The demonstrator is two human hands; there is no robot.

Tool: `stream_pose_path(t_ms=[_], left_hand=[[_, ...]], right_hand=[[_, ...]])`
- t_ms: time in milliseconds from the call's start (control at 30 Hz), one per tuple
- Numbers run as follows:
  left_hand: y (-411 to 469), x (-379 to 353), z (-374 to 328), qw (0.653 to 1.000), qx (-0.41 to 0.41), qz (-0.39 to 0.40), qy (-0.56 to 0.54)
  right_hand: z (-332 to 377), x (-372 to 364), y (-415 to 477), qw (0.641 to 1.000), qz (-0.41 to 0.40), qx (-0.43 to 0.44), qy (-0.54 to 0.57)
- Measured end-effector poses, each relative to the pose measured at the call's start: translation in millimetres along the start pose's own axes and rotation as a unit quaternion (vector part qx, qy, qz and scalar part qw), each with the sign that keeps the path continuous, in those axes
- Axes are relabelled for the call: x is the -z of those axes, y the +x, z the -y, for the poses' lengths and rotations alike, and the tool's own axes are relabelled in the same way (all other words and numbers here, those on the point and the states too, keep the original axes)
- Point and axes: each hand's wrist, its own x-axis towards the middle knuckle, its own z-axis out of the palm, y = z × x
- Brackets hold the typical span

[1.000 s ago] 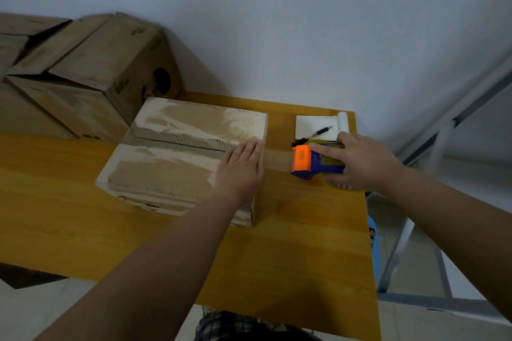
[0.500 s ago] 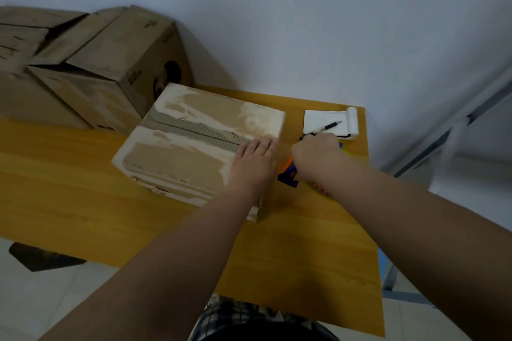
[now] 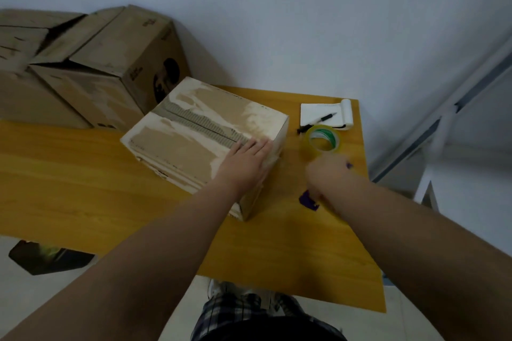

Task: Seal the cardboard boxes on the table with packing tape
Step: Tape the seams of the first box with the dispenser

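Head view, looking down on a yellow-orange wooden table (image 3: pixel 83 174). A small, worn cardboard box (image 3: pixel 199 141) with torn, whitish top flaps sits near the table centre, one corner pointing toward 5 o'clock. A ragged corrugated strip runs along its top seam.

Left hand (image 3: pixel 243 163): laid flat, palm down, on the box top at the seam's 3 o'clock end. Fingers are extended and together, pressing the flap, not gripping anything.

Right hand (image 3: pixel 327 174): blurred by motion, at 3 o'clock of the box, just beside its end face. Purple parts of a tape dispenser (image 3: pixel 307 199) show below and beside the hand; the hand appears closed around it, but finger position cannot be told through the blur.

A roll of clear packing tape with a green-and-white core (image 3: pixel 322 138) lies on the table at 12 o'clock of the right hand, near the box's far corner. At 1 o'clock of the roll, a white notepad (image 3: pixel 327 116) with rolled-back pages carries a black pen (image 3: pixel 318 120).

At 10 o'clock of the small box, a large brown cardboard carton (image 3: pixel 105 69) with loose top flaps stands against the white wall (image 3: pixel 277 8).
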Motion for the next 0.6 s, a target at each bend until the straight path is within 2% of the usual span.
stream_pose_path(t_ms=[67,167,267,400,500,567,600], left_hand=[[-7,1,11,0.999,-0.034,0.008,-0.008],[-12,4,27,0.995,-0.092,0.030,-0.005],[-23,15,59,0.988,-0.146,0.051,0.010],[-47,26,90,0.976,-0.203,0.061,0.042],[-57,19,89,0.987,-0.152,0.040,0.035],[-62,13,89,0.991,-0.126,0.037,0.026],[-64,11,90,0.991,-0.129,0.037,0.026]], right_hand=[[-11,-32,3,0.992,-0.003,0.005,0.123],[-13,-50,9,0.934,-0.007,0.018,0.356],[9,-65,12,0.842,-0.004,0.001,0.539],[53,-94,8,0.718,0.004,-0.099,0.689],[88,-114,10,0.625,0.036,-0.164,0.762],[107,-118,8,0.634,-0.017,-0.198,0.748],[112,-117,7,0.685,-0.047,-0.222,0.692]])
